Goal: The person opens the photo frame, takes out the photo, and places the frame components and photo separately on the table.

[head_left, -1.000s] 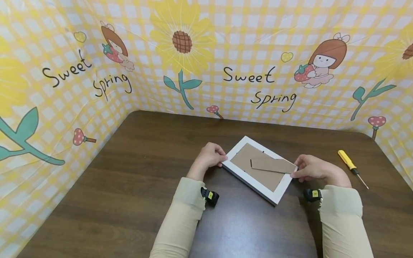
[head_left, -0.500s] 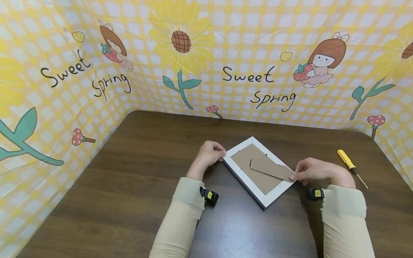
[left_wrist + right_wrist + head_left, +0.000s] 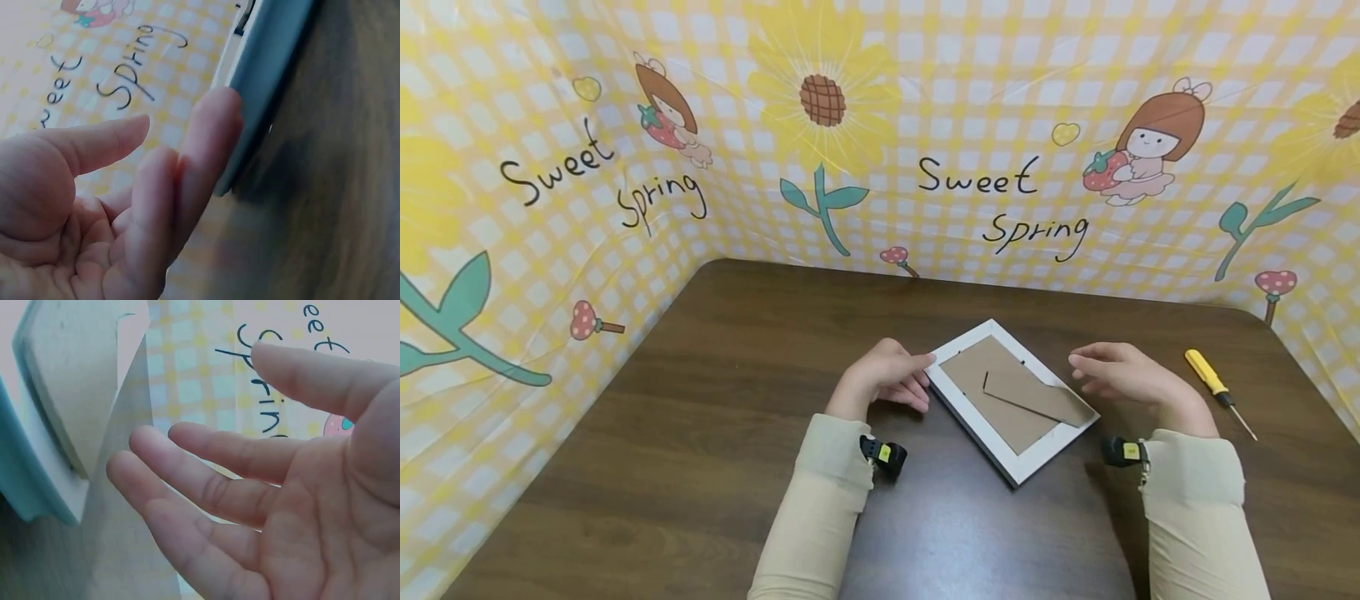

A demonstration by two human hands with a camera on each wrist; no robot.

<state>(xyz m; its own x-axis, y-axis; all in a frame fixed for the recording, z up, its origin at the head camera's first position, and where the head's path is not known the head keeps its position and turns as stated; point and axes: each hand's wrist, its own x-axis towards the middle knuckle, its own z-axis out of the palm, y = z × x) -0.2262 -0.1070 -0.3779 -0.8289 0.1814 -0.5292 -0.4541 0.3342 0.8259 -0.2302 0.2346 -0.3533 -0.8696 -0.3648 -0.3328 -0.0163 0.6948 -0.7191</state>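
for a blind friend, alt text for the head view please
A white picture frame lies face down on a dark wooden table, a person's left hand at its corner, right hand apart from it. A yellow screwdriver lies to the right; yellow checked cloth hangs behind.

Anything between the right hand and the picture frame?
Nothing visible. The right hand is apart from the picture frame, with only an open gap between them in the right wrist view. The yellow screwdriver lies on the hand's other side, off that path.

Soft glare whitens the wood-grain tabletop (image 3: 940, 533) this side of the picture frame (image 3: 1009, 410); the left wrist view is dim and blurred.
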